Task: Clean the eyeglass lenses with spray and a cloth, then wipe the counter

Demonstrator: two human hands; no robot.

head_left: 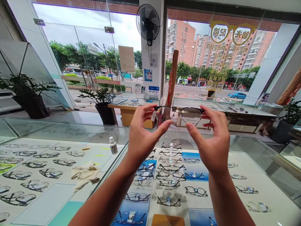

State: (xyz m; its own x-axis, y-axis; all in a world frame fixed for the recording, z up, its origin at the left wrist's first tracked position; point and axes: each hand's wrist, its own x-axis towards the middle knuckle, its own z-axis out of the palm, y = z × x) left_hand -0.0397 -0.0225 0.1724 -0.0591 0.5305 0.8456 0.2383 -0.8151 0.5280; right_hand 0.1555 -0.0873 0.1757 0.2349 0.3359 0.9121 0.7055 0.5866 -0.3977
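Note:
A pair of eyeglasses (pixel 177 109) with a dark upper rim is held up at the middle of the view, above the display case. My left hand (pixel 143 131) pinches its left end, thumb below and fingers at the corner, beside a small white tag. At the right end, my right hand (pixel 211 135) grips the frame the same way. Clear lenses face away, and the right one bears faint printed lettering. Both arms reach up from the bottom edge. Below the hands, rows of eyeglasses (pixel 170 175) lie inside the case.
To the left, a small white bottle (pixel 113 145) and a crumpled beige cloth (pixel 85 174) are by more rows of glasses. A brown object (pixel 168 220) lies at the bottom. Potted plants (pixel 105 111), a wall fan (pixel 148 23) and large windows stand beyond.

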